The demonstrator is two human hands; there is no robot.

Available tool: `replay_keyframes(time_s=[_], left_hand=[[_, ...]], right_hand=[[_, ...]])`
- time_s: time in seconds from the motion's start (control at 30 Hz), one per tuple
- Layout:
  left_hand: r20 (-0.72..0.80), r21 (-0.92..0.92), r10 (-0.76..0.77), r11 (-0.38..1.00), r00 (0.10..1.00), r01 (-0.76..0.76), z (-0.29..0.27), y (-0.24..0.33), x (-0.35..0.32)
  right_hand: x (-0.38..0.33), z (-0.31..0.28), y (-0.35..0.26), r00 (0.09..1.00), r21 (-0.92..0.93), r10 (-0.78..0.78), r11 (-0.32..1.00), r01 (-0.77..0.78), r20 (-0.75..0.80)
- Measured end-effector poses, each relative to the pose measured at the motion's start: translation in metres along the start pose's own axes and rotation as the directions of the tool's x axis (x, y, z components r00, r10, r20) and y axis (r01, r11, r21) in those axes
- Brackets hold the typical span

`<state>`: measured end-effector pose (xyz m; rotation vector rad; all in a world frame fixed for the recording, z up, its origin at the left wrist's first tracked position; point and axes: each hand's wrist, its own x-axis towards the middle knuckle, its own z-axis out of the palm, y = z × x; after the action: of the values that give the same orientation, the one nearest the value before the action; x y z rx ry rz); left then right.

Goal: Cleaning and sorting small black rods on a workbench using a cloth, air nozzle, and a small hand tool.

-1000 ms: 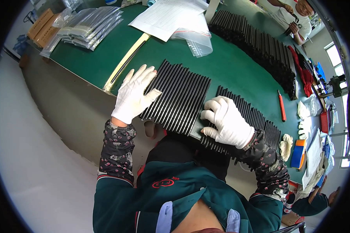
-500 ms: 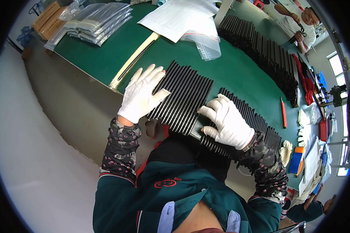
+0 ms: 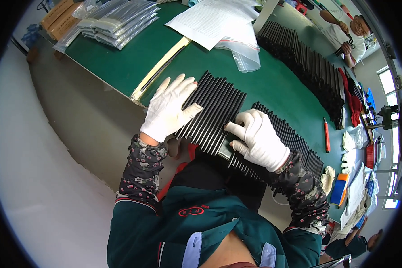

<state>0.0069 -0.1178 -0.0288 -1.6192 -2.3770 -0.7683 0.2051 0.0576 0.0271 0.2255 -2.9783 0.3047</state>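
Two rows of slim black rods lie side by side along the near edge of the green table. My left hand [image 3: 170, 108], in a white glove, lies with fingers spread along the outer edge of the left row of rods [image 3: 212, 109]. At the gap between the rows is my right hand [image 3: 261, 139], also gloved, its fingers bent and its thumb apart from the index finger. That index fingertip meets the right side of the left row. Beneath the palm, part of the right row of rods [image 3: 292, 138] is hidden.
Paper sheets [image 3: 210, 22] and a clear plastic bag [image 3: 245, 58] lie beyond the rods. Bagged packs [image 3: 120, 27] are stacked at the far left. A long row of black rods [image 3: 303, 58] stands far right, near a red pen-shaped tool [image 3: 327, 135]. Another person works across the table.
The whole view has shifted slightly. My right hand has edged a little left against the left row of rods, while my left hand keeps its place along the outer edge.
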Motion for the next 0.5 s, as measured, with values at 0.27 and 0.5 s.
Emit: replay_keyframes(time_s=[0.27, 0.5], left_hand=[[-0.005, 0.0, 0.015, 1.0, 1.0, -0.015, -0.001, 0.003, 0.002], [0.019, -0.001, 0.006, 1.0, 1.0, -0.006, -0.006, 0.006, 0.001]], right_hand=[[0.01, 0.007, 0.001, 0.998, -0.029, -0.029, 0.999, 0.027, -0.055], [0.019, 0.009, 0.002, 0.997, -0.029, -0.062, 0.998, 0.06, -0.045]])
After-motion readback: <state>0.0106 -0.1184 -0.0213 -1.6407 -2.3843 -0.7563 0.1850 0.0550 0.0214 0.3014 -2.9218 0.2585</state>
